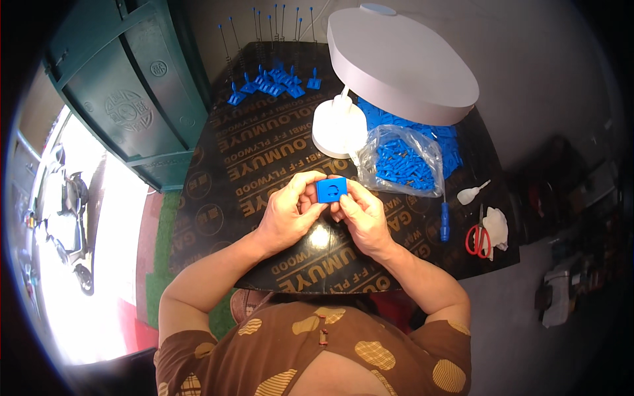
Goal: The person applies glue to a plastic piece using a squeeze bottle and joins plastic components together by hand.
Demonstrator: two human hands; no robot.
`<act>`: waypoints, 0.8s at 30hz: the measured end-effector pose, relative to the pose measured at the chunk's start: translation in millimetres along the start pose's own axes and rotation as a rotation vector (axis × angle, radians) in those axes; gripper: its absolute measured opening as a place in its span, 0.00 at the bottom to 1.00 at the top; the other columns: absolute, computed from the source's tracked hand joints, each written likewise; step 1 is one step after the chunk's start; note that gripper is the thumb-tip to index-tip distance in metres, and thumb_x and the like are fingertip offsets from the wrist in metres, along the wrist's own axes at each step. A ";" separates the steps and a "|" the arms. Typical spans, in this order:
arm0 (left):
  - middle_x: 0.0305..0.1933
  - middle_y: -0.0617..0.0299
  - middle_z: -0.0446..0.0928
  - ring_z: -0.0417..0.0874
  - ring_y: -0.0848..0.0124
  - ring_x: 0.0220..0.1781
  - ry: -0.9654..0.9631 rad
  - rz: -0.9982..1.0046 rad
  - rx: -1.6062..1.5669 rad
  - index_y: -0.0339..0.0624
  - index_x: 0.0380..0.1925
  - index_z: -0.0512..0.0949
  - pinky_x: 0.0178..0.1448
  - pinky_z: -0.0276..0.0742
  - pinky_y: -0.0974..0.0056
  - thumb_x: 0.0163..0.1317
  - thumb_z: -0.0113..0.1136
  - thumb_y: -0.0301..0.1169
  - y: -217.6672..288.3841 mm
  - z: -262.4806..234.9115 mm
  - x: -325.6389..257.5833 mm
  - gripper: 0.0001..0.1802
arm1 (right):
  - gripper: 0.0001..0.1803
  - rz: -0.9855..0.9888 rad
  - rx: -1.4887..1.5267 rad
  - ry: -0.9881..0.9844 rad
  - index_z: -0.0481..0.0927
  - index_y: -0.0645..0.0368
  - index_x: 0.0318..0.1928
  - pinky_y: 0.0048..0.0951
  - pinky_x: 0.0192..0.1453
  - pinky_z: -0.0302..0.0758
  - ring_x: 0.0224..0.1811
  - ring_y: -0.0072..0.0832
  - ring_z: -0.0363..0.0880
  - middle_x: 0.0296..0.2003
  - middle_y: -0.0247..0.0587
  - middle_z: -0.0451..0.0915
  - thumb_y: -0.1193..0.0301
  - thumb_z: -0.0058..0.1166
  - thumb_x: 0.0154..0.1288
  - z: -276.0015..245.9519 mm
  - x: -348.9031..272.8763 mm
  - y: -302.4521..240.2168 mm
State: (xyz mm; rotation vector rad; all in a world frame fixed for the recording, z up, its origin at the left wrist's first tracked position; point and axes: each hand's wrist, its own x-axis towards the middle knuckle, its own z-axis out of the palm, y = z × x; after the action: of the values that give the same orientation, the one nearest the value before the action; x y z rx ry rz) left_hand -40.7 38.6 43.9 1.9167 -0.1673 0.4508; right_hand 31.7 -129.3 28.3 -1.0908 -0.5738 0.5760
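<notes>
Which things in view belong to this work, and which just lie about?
Likely in the work:
- blue square piece, in left hand and right hand
- bagged blue parts
- loose blue parts
- blue-based spring pieces

Apparently lying about:
- blue-handled tool
- white nozzled bottle
- red-handled scissors
- crumpled white cloth
- white lamp-like fixture

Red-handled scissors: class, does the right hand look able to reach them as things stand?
Probably yes: the red handles lie uncovered on its side, though the right hand must first leave the blue piece to the left hand.
</notes>
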 end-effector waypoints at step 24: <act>0.39 0.58 0.80 0.79 0.79 0.33 -0.141 -0.362 -0.579 0.32 0.57 0.68 0.35 0.77 0.73 0.64 0.56 0.21 3.0 -4.7 6.3 0.21 | 0.21 -0.012 -0.160 0.096 0.68 0.69 0.63 0.15 0.34 0.68 0.27 0.12 0.68 0.31 0.32 0.78 0.72 0.46 0.73 -3.4 -0.6 6.9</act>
State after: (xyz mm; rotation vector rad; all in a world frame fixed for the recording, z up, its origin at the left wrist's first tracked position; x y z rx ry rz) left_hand -36.9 42.4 50.4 1.3651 -0.0321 0.0119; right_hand 32.6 -129.5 20.6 -1.2584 -0.5490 0.4702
